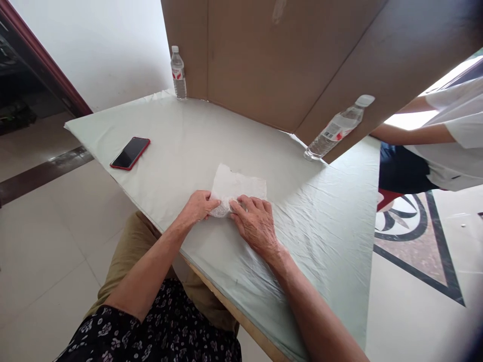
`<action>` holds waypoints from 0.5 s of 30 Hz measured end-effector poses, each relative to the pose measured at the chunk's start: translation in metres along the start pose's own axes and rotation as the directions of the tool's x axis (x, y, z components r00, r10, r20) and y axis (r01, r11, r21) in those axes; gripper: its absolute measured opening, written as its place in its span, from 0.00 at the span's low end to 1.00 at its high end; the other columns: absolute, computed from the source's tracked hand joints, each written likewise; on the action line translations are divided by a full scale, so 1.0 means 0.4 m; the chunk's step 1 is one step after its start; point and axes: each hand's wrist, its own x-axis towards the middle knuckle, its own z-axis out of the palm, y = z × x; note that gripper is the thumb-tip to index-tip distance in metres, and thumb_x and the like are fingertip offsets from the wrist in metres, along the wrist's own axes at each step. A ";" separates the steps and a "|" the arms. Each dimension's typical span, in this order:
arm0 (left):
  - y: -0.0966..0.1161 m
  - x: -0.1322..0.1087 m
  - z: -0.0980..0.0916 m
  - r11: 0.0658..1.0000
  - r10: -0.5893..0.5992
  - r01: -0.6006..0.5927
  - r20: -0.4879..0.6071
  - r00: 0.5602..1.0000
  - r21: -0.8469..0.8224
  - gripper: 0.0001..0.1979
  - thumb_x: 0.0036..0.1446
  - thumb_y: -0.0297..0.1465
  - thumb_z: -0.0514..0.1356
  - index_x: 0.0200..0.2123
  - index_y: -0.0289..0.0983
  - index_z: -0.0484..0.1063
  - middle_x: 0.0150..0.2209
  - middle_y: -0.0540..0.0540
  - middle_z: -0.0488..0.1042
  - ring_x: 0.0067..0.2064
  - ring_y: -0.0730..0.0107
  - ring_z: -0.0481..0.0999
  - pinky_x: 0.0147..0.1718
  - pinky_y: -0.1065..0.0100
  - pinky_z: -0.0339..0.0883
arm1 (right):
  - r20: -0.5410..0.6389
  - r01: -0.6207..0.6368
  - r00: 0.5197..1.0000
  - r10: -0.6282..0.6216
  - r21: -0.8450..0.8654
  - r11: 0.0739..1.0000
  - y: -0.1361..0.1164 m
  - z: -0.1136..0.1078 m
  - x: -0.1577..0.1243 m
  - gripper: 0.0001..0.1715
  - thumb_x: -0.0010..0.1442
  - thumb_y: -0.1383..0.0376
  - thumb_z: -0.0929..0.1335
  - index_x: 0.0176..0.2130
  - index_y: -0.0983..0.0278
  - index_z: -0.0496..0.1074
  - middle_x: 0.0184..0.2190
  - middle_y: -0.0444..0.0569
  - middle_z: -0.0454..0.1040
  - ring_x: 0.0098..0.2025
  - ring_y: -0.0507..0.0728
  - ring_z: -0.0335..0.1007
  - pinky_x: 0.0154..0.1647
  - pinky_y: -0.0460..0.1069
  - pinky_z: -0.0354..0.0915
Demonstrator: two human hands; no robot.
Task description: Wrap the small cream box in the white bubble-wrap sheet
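Observation:
A small white sheet (238, 185) lies on the cloth-covered table in front of me. Its near edge is bunched and looks bubbly and part see-through; whether it is bubble wrap or tissue I cannot tell. My left hand (199, 205) pinches the near left corner, thumb on top and fingers partly hidden under it. My right hand (255, 221) is at the near right side, thumb and index finger closed on the bunched edge, with the other fingers bent over the sheet.
A red-edged phone (130, 153) lies to the left on the pale table cloth (181, 136). Behind stands a tall cardboard panel (260, 60), with a water bottle (178, 74) at its left and a tilted bottle (338, 129) at its right. Another person's arm (415, 134) shows at right.

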 end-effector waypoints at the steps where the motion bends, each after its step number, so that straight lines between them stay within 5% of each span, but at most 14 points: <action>1: -0.002 0.001 0.001 1.000 0.018 -0.018 -0.004 1.000 0.022 0.08 0.51 0.35 0.58 0.28 0.35 0.71 0.21 0.52 0.65 0.21 0.74 0.63 0.17 0.71 0.58 | 0.003 0.000 1.000 0.000 -0.005 1.000 0.000 0.000 0.000 0.14 0.67 0.64 0.66 0.52 0.57 0.70 0.51 0.51 0.76 0.48 0.62 0.64 0.47 0.57 0.53; 7: -0.017 0.005 0.011 0.982 0.135 -0.113 -0.139 0.981 0.153 0.08 0.48 0.33 0.57 0.22 0.38 0.60 0.21 0.55 0.58 0.23 0.77 0.60 0.19 0.75 0.54 | -0.003 0.038 0.999 -0.038 -0.081 0.996 -0.002 -0.004 0.006 0.14 0.68 0.66 0.64 0.52 0.56 0.70 0.50 0.51 0.75 0.47 0.61 0.63 0.48 0.56 0.52; 15: -0.017 -0.001 0.028 0.974 0.093 -0.114 -0.110 0.990 -0.196 0.07 0.46 0.33 0.59 0.27 0.37 0.64 0.23 0.55 0.64 0.24 0.77 0.64 0.18 0.76 0.64 | 0.011 0.072 0.997 -0.071 -0.148 0.986 -0.028 -0.010 0.030 0.10 0.69 0.66 0.64 0.47 0.58 0.72 0.41 0.50 0.76 0.41 0.60 0.63 0.46 0.56 0.50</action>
